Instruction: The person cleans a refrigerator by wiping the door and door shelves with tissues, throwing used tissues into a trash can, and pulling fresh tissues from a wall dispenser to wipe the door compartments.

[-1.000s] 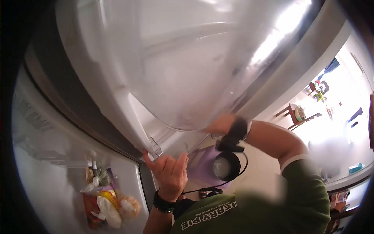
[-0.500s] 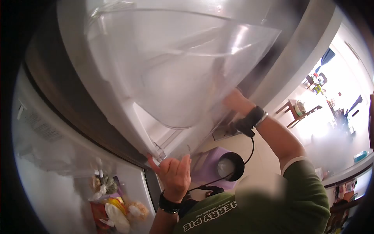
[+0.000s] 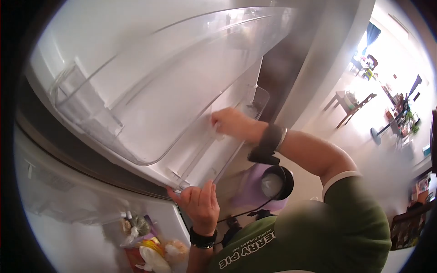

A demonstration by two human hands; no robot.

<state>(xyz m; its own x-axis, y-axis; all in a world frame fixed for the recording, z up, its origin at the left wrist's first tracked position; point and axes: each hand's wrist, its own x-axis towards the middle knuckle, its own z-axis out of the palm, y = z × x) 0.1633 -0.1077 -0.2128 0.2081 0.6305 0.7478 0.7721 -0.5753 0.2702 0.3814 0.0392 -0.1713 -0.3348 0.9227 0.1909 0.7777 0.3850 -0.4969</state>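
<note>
Where the lower door shelf (image 3: pixel 201 157) met the near end of the open refrigerator door (image 3: pixel 111 22), the left hand (image 3: pixel 200 208) rested against the corner, its thumb set apart towards 10 o'clock and its other fingers bent; whether it gripped the edge, I could not tell. From there, at about 1 o'clock, the right hand (image 3: pixel 234 123) was over the same shelf with its fingers curled in. Something pale and blurred showed by its fingertips, but I could not make out whether they pinched it. A large clear bin (image 3: pixel 157 157) spread across the door from the right hand's 10 o'clock. At the right hand's 5 o'clock, beyond the shelf, stood a purple box (image 3: pixel 246 191), with a black-rimmed round object (image 3: pixel 287 185) in front of it in view. Bagged food (image 3: pixel 154 258) lay in a white compartment at the left hand's 8 o'clock.
</note>
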